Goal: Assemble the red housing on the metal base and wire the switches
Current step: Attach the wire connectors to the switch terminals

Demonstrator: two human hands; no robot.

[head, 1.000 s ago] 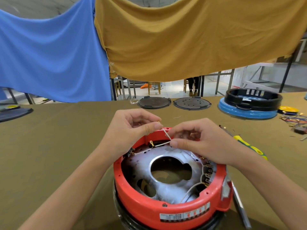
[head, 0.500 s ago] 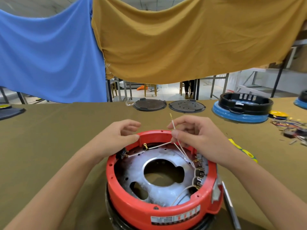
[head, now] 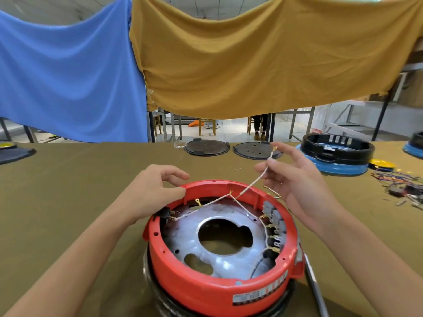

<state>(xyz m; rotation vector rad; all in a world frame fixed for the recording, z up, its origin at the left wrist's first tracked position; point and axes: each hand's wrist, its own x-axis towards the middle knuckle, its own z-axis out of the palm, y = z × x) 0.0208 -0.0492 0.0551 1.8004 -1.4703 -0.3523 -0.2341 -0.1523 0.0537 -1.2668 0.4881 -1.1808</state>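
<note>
The red housing (head: 206, 284) sits on the round metal base (head: 219, 261), near the table's front edge. Black switches (head: 273, 234) line its right inner wall, and one more switch (head: 166, 213) sits at the left. My left hand (head: 155, 193) rests on the housing's far left rim, thumb against the red plastic. My right hand (head: 295, 181) is raised above the far right rim and pinches a white wire (head: 254, 183) that ends in a brass terminal near my fingertips. Other white wires run across the base to the switches.
A long metal tool (head: 314, 287) lies right of the housing. Two dark round plates (head: 207, 147) lie at the table's far edge. A black ring on a blue base (head: 336, 154) stands far right, with a tangle of coloured wires (head: 402, 186) beside it. Blue and yellow cloths hang behind.
My right hand has lifted up and to the right, drawing the white wire out of the housing. My left hand has let go of the wire and settled on the rim.
</note>
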